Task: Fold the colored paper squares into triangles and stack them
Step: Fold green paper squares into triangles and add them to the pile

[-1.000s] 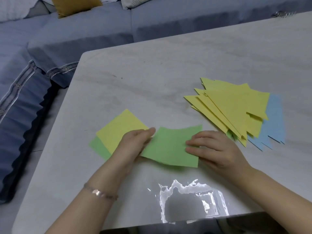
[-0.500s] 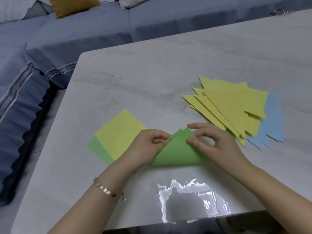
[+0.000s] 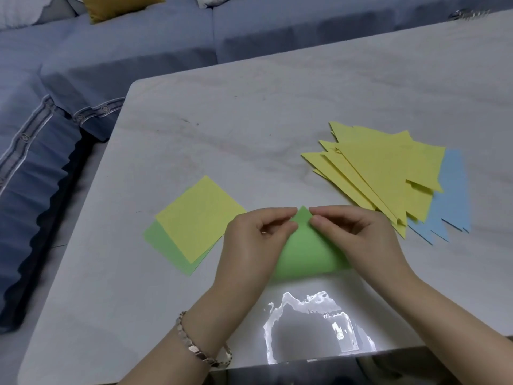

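A green sheet (image 3: 305,254) lies on the near middle of the pale, marbled table (image 3: 249,120), bent over on itself so that its near edge is a soft, rounded roll rather than a sharp crease and its far corner comes to a point. Both hands meet at that point: the left hand (image 3: 249,245) pinches the corner from the left between thumb and forefinger, and the right hand (image 3: 358,240) pinches it from the right in the same way, the fingertips of the two hands nearly touching, with the green tip showing between them. The other fingers of each hand are curled over the paper's sloping sides. A bracelet (image 3: 200,348) of metal links sits on the left wrist. Just left of the left hand lies a flat yellow square (image 3: 198,218), set on top of a green square (image 3: 161,240) whose edges show along its left and near sides. To the far right is a loose, fanned pile of yellow triangles (image 3: 383,173), resting on blue triangles (image 3: 452,195) that stick out at the right and near side. A bright glare (image 3: 305,323) shines off the table's near edge. Beyond the table stands a blue sofa (image 3: 138,51) with a mustard cushion (image 3: 119,4).
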`<state>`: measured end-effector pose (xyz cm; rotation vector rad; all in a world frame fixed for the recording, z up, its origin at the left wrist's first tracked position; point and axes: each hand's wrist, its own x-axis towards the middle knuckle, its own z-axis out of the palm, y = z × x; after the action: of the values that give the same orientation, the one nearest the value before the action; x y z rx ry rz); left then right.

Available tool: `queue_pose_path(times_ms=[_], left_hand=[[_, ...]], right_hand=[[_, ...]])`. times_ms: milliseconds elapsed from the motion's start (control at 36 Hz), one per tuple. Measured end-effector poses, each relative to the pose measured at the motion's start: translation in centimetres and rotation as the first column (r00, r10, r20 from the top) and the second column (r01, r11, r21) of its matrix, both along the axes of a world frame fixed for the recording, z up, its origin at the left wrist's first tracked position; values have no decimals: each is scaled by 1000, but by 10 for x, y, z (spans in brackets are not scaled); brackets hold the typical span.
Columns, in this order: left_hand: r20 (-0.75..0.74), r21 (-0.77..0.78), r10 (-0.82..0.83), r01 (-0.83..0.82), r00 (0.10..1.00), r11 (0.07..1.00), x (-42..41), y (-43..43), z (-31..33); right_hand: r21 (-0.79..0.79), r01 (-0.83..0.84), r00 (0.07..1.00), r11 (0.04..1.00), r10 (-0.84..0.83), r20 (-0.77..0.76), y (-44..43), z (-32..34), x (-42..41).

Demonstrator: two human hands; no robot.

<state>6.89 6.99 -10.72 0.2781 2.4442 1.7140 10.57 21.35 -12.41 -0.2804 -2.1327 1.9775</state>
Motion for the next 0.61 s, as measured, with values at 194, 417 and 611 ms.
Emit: queue_pose_path(times_ms=[194, 417, 611], left_hand=[[25, 39, -27, 26, 999, 999, 2, 0, 2], [31, 53, -27, 26, 999, 998, 2, 1, -1], [19, 50, -32, 31, 999, 998, 1, 2, -7]], right_hand=[[10, 10, 1000, 1000, -11, 9, 1, 6, 1], [79, -13, 1000, 997, 14, -4, 2, 4, 0], [138, -22, 1000, 990, 24, -15, 2, -1, -1]])
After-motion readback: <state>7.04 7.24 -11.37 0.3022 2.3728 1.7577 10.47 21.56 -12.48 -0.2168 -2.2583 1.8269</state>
